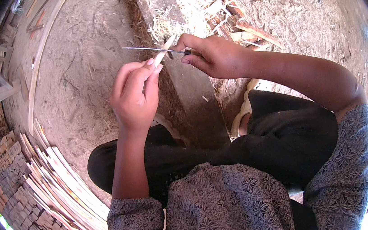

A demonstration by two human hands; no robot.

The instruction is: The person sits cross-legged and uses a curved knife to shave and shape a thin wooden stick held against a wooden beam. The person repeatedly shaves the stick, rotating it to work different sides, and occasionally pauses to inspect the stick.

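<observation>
So here's where I'm at: left hand (134, 93) is curled shut around a thin pale wooden stick (162, 53), pinching it between thumb and fingertips so only the top end pokes out. Right hand (213, 56) is closed on the dark handle of a slim metal-bladed knife (151, 49), blade lying flat and pointing out to my left, crossing the stick right near its tip. Both are held up in the air over a long grey wooden plank (189, 82) that runs away from my knees across the sandy dirt floor (86, 58).

My take on doing this bit well: keep the blade at a shallow angle to the stick so it peels thin curls rather than biting in, and push away from the holding fingers. My left fingertips sit pretty close to the edge, so I'd slide that grip a touch lower.

There's a heap of pale wood shavings (184, 1) at the far end of the plank, and a fan of stacked light wooden slats (60, 183) on my left.
</observation>
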